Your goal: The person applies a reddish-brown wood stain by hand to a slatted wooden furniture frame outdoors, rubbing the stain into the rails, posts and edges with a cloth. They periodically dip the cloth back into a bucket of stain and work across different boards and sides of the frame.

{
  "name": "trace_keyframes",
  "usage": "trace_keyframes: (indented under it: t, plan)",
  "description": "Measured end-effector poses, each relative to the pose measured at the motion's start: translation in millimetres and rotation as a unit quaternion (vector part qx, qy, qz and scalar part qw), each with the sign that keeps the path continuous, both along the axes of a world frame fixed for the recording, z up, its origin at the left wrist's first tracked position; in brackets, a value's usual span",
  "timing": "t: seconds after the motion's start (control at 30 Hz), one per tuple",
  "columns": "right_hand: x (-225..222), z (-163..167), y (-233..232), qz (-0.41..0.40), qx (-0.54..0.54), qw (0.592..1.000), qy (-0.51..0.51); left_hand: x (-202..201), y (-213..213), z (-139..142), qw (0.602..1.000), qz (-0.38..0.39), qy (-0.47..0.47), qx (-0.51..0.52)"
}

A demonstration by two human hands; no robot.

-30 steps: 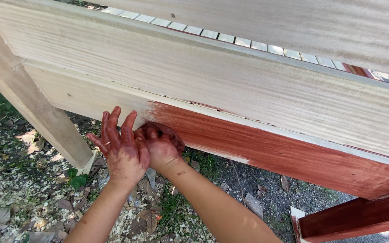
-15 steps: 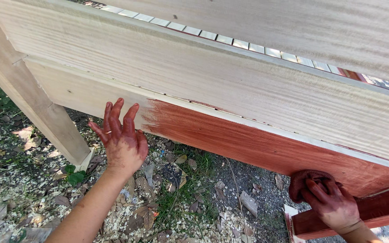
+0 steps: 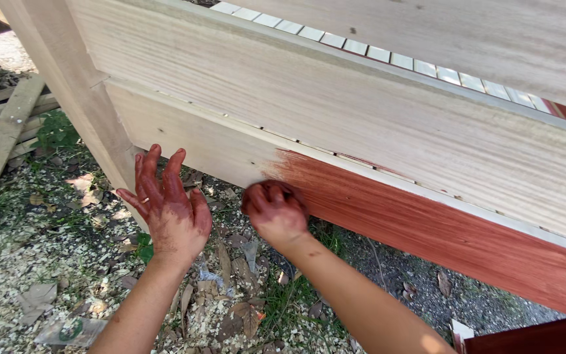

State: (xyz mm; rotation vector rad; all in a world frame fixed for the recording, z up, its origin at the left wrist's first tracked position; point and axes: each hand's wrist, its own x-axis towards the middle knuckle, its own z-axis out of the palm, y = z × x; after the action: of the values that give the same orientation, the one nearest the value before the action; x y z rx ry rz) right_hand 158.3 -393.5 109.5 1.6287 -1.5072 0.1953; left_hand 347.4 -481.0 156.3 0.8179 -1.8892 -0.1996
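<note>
A large bare-wood panel (image 3: 335, 98) stands tilted in front of me. Its lower board (image 3: 185, 134) is pale on the left and stained red-brown (image 3: 440, 229) on the right. My right hand (image 3: 275, 211), smeared with red stain, is closed on a dark stain-soaked rag (image 3: 268, 192) and presses it against the board where the stained area ends. My left hand (image 3: 168, 206), also red with stain, hovers open with fingers spread just below the bare part of the board, beside the wooden leg (image 3: 76, 85). It holds nothing.
The ground (image 3: 40, 262) is covered in wood shavings, dry leaves and bits of grass. Loose planks (image 3: 4, 131) lie at the left. A dark red stained board (image 3: 532, 335) shows at the bottom right. Pale slats (image 3: 388, 58) run along the panel's top.
My right hand has swung back from the far right end of the lower board to the left edge of the stain. The left hand has stayed roughly in place, fingers spread.
</note>
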Motion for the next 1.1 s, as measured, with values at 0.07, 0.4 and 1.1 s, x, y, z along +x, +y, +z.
trace_keyframes:
  t: [0.07, 0.4, 1.1]
  plan:
    - [29.4, -1.9, -66.1, 0.016, -0.019, 1.000, 0.016, 18.9, -7.8, 0.4, 1.000, 0.015, 0.006, -0.002]
    - [23.6, 2.8, -64.8, 0.013, 0.026, 0.999, 0.019, 14.0, -13.4, 4.8, 0.999, 0.047, 0.020, 0.011]
    - [-246.8, 34.9, 453.1, -0.110, 0.002, 0.991, 0.072, -48.7, 20.0, 10.7, 0.999, -0.030, -0.021, 0.030]
